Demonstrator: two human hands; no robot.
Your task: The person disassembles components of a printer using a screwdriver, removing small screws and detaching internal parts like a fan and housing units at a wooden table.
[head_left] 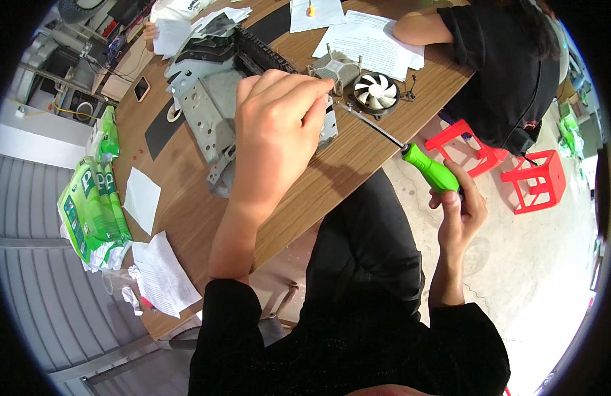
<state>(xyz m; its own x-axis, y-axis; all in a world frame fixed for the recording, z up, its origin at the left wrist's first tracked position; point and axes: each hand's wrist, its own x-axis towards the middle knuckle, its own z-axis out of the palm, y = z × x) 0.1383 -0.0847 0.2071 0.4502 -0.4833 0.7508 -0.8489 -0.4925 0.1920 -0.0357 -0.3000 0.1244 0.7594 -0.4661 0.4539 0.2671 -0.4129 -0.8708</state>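
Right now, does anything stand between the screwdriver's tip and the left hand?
Nothing visible does: the green screwdriver in the right hand ends close to the left hand, with the fan off to the right. Depth is hard to judge.

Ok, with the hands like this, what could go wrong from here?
The green screwdriver in the right hand appears to have its tip close to the left hand; a slip could jab a finger. The black-and-white fan also lies near that tip, so a stray poke might damage it.
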